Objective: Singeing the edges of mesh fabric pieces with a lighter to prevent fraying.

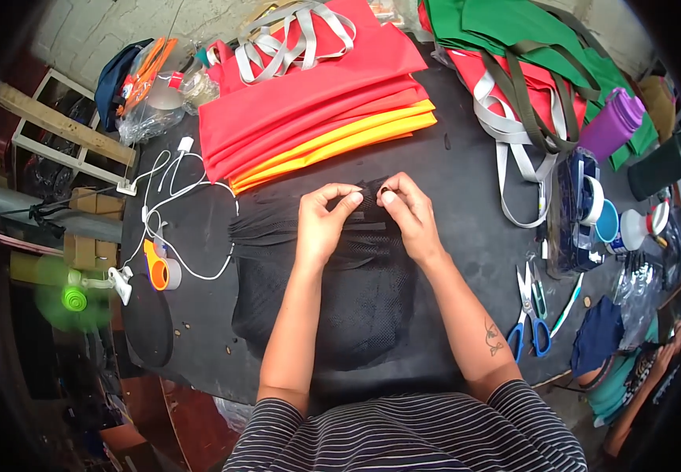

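Black mesh fabric (324,307), see-through in places, lies spread and gathered in front of me on the dark table. My left hand (325,218) is closed, thumb against forefinger, pinching the bunched far edge of the mesh. Close by on its right, my right hand (409,216) pinches the same edge between thumb and fingers. A tiny dark spot shows at the right fingertips; what it is I cannot make out. Folds run leftward from the fingers, and the far edge between the two hands looks crumpled.
Beyond the mesh stands a stack of red and yellow fabric bags (317,118). Green bags (505,31) lie far right. Blue-handled scissors (527,311) and a purple bottle (614,124) sit at right. On the left are a white cable (187,271), an orange tape dispenser (161,269) and a green fan (74,298).
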`<state>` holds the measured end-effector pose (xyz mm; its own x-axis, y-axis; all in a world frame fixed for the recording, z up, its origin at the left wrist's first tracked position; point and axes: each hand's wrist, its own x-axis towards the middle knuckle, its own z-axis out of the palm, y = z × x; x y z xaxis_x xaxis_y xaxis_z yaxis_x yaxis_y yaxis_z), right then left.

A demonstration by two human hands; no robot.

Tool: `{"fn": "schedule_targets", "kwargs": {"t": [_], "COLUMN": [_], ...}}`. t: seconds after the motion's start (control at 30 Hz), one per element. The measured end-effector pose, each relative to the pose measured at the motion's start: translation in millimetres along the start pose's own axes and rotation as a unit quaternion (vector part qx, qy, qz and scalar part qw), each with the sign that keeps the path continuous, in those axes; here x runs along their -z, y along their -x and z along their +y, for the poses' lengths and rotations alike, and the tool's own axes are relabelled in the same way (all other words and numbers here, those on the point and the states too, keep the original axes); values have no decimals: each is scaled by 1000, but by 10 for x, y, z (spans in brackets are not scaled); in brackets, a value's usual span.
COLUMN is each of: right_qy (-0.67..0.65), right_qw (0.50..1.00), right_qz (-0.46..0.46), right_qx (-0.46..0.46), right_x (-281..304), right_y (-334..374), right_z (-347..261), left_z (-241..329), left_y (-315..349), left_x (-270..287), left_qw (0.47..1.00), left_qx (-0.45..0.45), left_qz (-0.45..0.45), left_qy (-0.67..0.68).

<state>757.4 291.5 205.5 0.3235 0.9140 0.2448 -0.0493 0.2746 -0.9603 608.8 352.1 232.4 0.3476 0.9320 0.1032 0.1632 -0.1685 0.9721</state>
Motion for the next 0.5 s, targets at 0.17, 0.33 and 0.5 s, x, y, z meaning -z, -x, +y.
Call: {"fn": "schedule_targets", "kwargs": {"t": [0.17, 0.33, 0.5], "right_qy": [70, 71, 80], "right_qw": [998, 997, 997], "right_qz": [7, 3, -2], "right_qx": [0, -14, -6], "right_x": [-12, -7, -1], "right_y": [-7, -40, -40], "right_z": [-78, -87, -87], "left_z": [97, 125, 107], "left_y": [-31, -37, -36], "left_x": [54, 57, 68], "left_qw": [999, 998, 998], "left_qx": [26, 34, 26], "left_qz": [-35, -47, -57], "left_qy": [10, 20, 10]}}
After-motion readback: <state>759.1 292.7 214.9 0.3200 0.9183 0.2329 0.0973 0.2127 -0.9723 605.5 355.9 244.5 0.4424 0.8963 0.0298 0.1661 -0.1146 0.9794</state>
